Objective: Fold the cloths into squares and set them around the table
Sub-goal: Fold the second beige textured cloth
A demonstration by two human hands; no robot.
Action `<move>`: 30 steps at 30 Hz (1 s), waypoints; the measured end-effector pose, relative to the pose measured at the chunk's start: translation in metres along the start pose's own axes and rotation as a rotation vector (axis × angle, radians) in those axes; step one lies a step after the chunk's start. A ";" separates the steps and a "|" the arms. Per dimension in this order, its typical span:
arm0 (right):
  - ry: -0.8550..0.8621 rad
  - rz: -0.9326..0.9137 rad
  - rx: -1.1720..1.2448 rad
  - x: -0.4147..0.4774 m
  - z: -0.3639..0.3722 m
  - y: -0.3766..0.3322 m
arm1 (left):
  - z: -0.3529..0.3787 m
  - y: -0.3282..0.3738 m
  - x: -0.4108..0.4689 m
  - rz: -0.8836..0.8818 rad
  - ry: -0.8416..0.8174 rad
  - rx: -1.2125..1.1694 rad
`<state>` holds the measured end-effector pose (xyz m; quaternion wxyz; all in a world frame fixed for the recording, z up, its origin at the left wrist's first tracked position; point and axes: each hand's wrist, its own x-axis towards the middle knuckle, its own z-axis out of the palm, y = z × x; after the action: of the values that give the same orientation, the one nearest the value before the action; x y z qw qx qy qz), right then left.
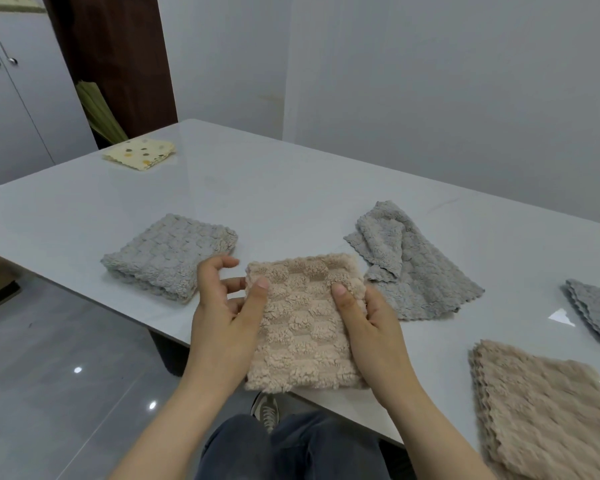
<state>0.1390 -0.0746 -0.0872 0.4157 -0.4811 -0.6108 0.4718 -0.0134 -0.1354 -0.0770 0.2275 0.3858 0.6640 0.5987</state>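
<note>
I hold a folded beige fluffy cloth (303,327) above the table's near edge. My left hand (222,317) pinches its left side with the thumb on top. My right hand (368,323) grips its right side, thumb pressed on the upper face. A folded grey cloth (168,256) lies to the left on the white table (274,192). An unfolded, rumpled grey cloth (409,268) lies to the right behind my right hand. A folded yellow dotted cloth (140,152) sits at the far left corner.
A stack of beige cloths (548,420) lies at the near right. Folded grey cloths (594,310) sit at the right edge. White cabinets (18,105) stand at the far left. Walls close in behind the table. My knees (291,448) and a shoe show below.
</note>
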 end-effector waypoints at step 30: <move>-0.073 -0.149 -0.275 0.035 -0.021 -0.031 | -0.015 -0.001 0.038 0.057 -0.367 0.126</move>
<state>0.1464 -0.0392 -0.0506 0.3575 -0.4695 -0.7182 0.3688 -0.0477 -0.1150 -0.0688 0.3033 0.5206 0.6364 0.4817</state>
